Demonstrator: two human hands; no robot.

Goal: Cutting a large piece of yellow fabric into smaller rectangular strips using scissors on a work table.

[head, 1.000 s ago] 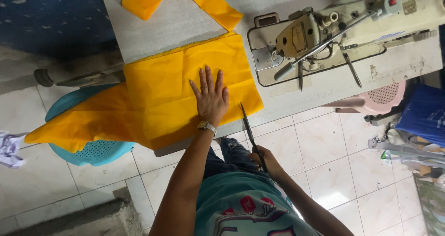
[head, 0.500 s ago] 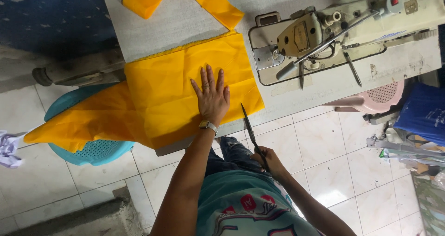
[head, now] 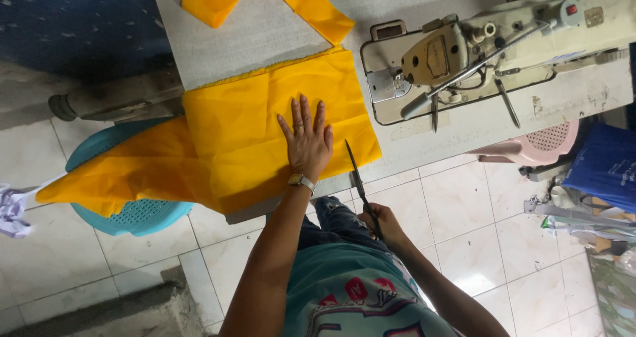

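A large piece of yellow fabric (head: 232, 138) lies over the near edge of the grey sewing table (head: 252, 39) and drapes off to the left. My left hand (head: 306, 142) presses flat on it with fingers spread, a watch on the wrist. My right hand (head: 384, 224) holds dark scissors (head: 358, 178) by the handles below the table edge; the blades point up at the fabric's right corner. Two smaller yellow pieces (head: 311, 6) lie at the far side of the table.
A cream sewing machine (head: 464, 52) sits on the table at the right. A teal plastic stool (head: 126, 204) stands under the draped cloth at the left. A pink stool (head: 543, 145) and a blue bag (head: 606, 168) are at the right on the white tiled floor.
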